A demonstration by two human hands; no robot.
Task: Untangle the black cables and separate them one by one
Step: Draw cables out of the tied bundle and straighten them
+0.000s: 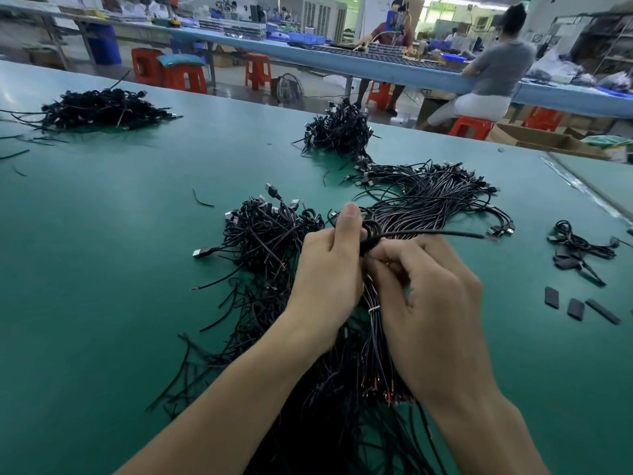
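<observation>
Working one black cable (pixel 445 233) loose.
Just right of the tangled pile (pixel 267 234), the left hand (pixel 329 269) is pinching its loop and the right hand (pixel 428 303) is pinching beside it; it is looking light, bendy, best held there.

Tangled pile (pixel 267 234) ctr on table (pixel 102 269); bundle (pixel 438 200) right of it; back-left pile (pixel 99 109); back-ctr pile (pixel 339 132); tube bits (pixel 575 308) far right.
</observation>
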